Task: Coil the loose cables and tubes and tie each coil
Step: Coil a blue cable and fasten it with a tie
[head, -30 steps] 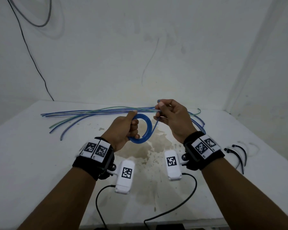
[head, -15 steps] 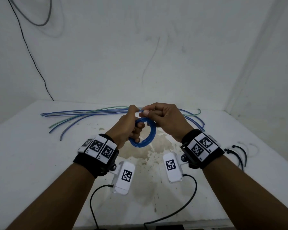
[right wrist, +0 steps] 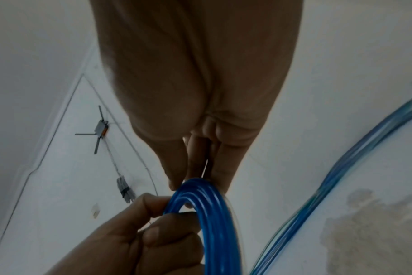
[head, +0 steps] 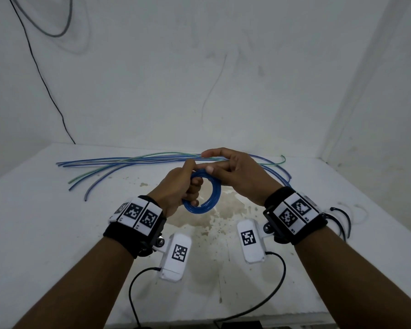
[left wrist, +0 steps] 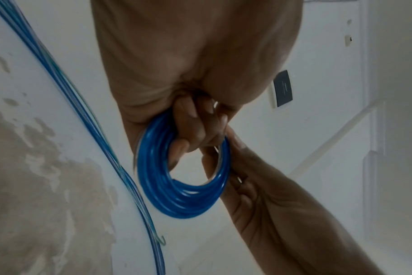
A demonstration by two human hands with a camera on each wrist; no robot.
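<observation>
Blue coil held upright above the desk, not yet tied; ties lie off to the right.

The blue coil [head: 203, 193] is gripped by the left hand [head: 176, 186], fingers curled through its opening, ring on edge above the stained desk [head: 57, 233]. The right hand [head: 237, 176] is laid on the coil's top edge, fingers nearly straight; whether a tube end is pinched there cannot be told. The black ties [head: 339, 217] lie on the desk just beside the right wrist, so that hand is judged nearer. Farther back, loose tubes [head: 119, 162] lie lengthwise left to right.
</observation>
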